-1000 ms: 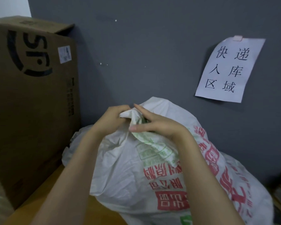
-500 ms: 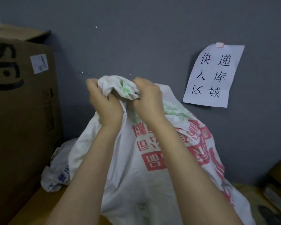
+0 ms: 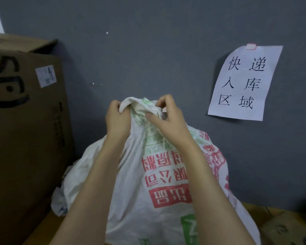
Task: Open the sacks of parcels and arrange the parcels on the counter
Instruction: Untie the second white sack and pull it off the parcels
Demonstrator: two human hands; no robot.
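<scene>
A white woven sack (image 3: pixel 159 188) with red and green print stands upright on the wooden counter (image 3: pixel 41 225), against the grey wall. Its bunched, twisted neck (image 3: pixel 141 106) is held up between both hands. My left hand (image 3: pixel 117 121) grips the neck from the left. My right hand (image 3: pixel 168 119) pinches the twisted fabric from the right, thumb and fingers closed on it. The neck is closed, and what is inside the sack is hidden.
A tall brown cardboard box (image 3: pixel 23 131) with black lettering stands at the left, close to the sack. A paper sign (image 3: pixel 242 82) with black characters is taped to the wall at the right. A smaller cardboard parcel (image 3: pixel 286 228) lies at the lower right.
The sack was lying low a second ago; both hands have pulled its neck up so it stands. My right hand has shifted its grip on the twisted top.
</scene>
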